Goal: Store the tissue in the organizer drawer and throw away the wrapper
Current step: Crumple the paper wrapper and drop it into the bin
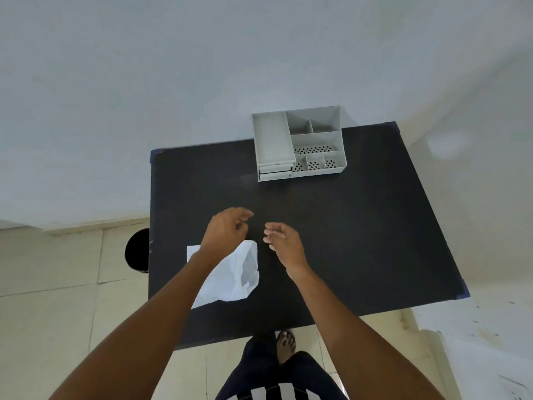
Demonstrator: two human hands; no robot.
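A white tissue pack in a clear plastic wrapper [230,277] lies on the near left part of the black table [360,226], partly hidden by my left forearm. Just beyond it my left hand [226,230] hovers with fingers loosely curled and nothing in them. My right hand [281,238] hangs beside it to the right, fingers apart and empty. The grey organizer [298,142] stands at the table's far edge, its stacked drawers [275,172] on the left side looking pushed in, several open compartments on the right.
A black round bin [138,251] stands on the tiled floor against the table's left edge. A pale wall runs behind the table. My legs and one sandalled foot [285,343] are at the near edge.
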